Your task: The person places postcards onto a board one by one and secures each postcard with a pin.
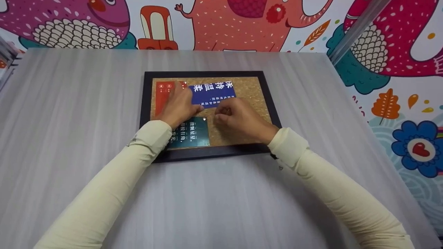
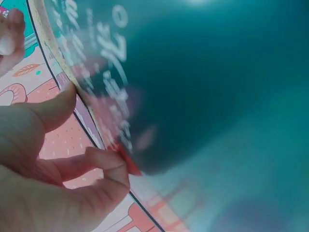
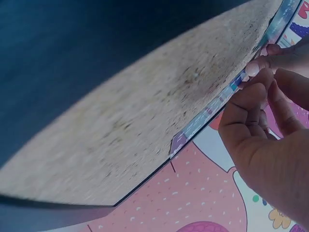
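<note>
A black-framed cork board [image 1: 242, 133] lies on the table with three cards on its left and middle. My left hand [image 1: 178, 105] rests over the red card [image 1: 162, 97], with its thumb at the lower edge of the blue card [image 1: 221, 91]. My right hand [image 1: 242, 116] is over the cork just below the blue card, with thumb and forefinger pinched together; whatever lies between those fingertips is hidden. Below the left hand is a teal card [image 1: 200, 133], partly covered by the wrist. A small clear pin [image 1: 204, 119] shows at its upper right corner.
Grey wood-grain table [image 1: 221, 193] surrounds the board. Behind it stands a wall with cartoon animals [image 1: 238, 27], continuing along the right side. Bare cork [image 1: 258, 90] shows on the board's right. In the left wrist view, blurred teal fills much of the picture.
</note>
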`<state>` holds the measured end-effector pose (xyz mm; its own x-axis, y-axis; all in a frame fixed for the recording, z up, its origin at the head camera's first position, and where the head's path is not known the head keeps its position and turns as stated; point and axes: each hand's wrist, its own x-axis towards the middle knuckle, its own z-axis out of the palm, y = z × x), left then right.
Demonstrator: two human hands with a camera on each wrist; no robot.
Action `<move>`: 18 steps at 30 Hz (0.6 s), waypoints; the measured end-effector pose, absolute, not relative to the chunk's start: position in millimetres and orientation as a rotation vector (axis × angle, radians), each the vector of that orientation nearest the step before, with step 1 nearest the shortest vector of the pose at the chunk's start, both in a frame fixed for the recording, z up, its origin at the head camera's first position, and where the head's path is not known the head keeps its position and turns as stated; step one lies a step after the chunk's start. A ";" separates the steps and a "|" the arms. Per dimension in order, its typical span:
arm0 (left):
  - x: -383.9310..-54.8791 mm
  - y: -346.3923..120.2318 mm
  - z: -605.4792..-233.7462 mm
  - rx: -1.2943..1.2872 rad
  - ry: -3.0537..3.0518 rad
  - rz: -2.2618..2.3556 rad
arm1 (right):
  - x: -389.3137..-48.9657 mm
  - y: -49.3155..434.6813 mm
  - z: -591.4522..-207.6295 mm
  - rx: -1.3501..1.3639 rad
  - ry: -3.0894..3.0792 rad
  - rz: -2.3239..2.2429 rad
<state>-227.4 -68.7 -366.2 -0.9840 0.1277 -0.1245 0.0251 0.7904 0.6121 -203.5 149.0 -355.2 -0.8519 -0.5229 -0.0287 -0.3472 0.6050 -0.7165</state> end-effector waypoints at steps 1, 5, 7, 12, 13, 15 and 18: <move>-228.3 -68.7 -366.6 0.123 2.821 0.958 | -202.1 152.0 -354.7 -0.723 2.606 -1.085; -239.0 -70.8 -379.1 0.157 2.830 0.946 | -196.7 163.4 -355.5 -0.746 2.640 -1.082; -240.3 -71.2 -380.4 0.173 2.834 0.947 | -194.0 168.8 -356.0 -0.749 2.663 -1.072; -238.4 -71.5 -378.5 0.170 2.844 0.943 | -188.3 180.4 -357.0 -0.759 2.680 -1.078; -237.8 -71.7 -378.0 0.171 2.846 0.940 | -187.3 182.6 -357.5 -0.758 2.677 -1.081; -237.0 -72.0 -377.5 0.170 2.854 0.929 | -184.9 187.0 -358.1 -0.754 2.682 -1.082; -232.4 -71.0 -372.1 0.165 2.847 0.925 | -180.5 193.2 -358.8 -0.745 2.685 -1.082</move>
